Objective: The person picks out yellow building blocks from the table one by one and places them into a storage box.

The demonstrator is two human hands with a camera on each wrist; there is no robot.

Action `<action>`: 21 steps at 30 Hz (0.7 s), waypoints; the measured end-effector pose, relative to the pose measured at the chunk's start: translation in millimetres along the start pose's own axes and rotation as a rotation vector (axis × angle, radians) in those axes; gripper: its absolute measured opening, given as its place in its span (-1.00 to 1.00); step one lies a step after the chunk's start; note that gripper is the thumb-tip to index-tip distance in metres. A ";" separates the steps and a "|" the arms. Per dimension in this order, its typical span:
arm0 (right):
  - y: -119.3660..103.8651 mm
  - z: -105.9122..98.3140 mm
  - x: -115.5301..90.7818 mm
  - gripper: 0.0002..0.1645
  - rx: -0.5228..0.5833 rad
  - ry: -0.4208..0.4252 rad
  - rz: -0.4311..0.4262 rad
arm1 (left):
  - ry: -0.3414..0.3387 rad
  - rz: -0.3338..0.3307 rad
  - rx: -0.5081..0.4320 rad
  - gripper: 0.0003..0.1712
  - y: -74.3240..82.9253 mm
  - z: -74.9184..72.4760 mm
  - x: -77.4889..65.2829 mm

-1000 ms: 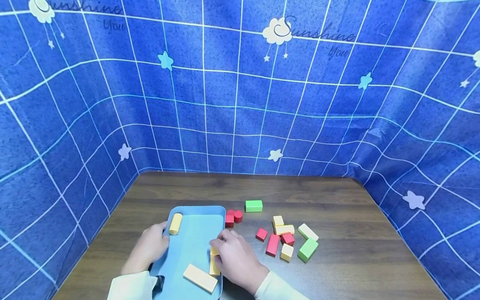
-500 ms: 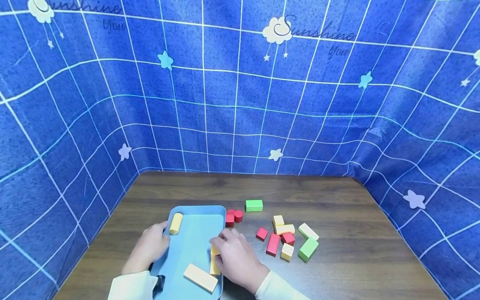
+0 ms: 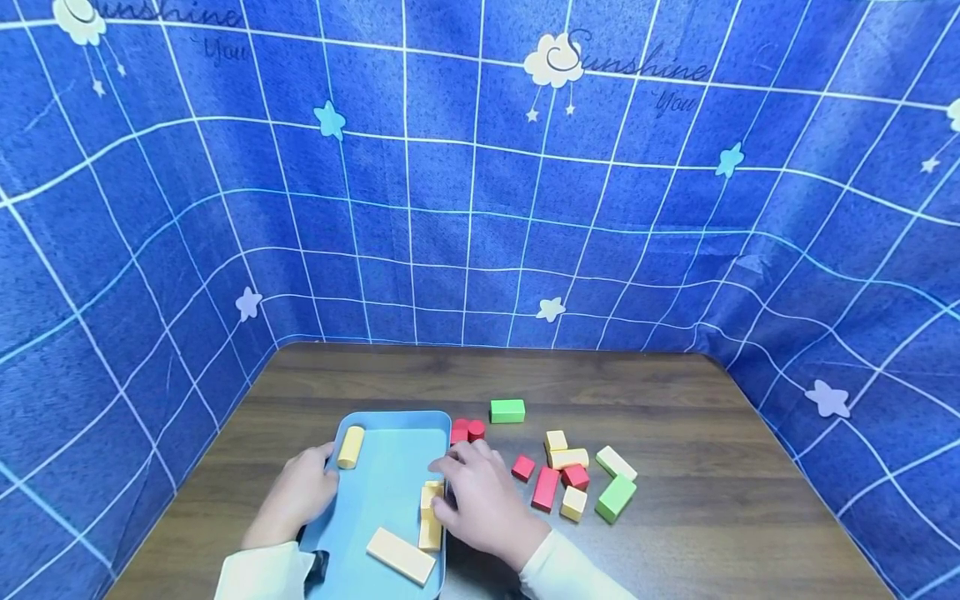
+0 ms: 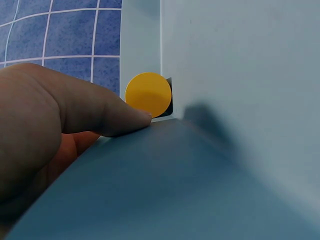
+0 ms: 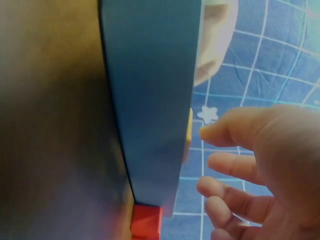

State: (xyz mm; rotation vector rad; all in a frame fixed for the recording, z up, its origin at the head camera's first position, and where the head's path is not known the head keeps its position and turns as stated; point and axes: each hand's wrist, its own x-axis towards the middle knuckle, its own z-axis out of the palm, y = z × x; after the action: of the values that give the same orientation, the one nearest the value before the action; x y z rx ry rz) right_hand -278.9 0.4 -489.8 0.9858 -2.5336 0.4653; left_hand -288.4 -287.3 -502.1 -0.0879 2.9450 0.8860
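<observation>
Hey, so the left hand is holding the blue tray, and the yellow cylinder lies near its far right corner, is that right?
Not quite: the left hand is holding the blue tray, but the yellow cylinder lies near its far left corner, as the head view shows.

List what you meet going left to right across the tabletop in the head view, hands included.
Left hand, yellow cylinder in the blue tray, long pale block, right hand, nearer pale cube, nearer green block.

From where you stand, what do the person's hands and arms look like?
The left hand and right hand are gloveless. The left sleeve and right sleeve are plain white. A small black object shows beside the left sleeve, too unclear to name.
</observation>
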 end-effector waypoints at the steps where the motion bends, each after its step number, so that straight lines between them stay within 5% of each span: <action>1: 1.8 -1.5 0.5 -0.60 0.003 0.007 0.004 | -0.001 -0.002 0.000 -0.42 0.1 0.1 0.1; 21: 28.1 -14.4 3.3 -0.71 -0.034 0.021 0.167 | -0.029 -0.034 0.006 -0.41 0.6 -1.3 1.8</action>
State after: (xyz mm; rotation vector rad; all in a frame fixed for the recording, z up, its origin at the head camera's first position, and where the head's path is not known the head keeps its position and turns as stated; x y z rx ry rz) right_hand -297.4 24.3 -480.4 0.7560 -2.6075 0.4758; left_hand -290.3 -287.6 -500.9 -0.1240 2.9102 0.8660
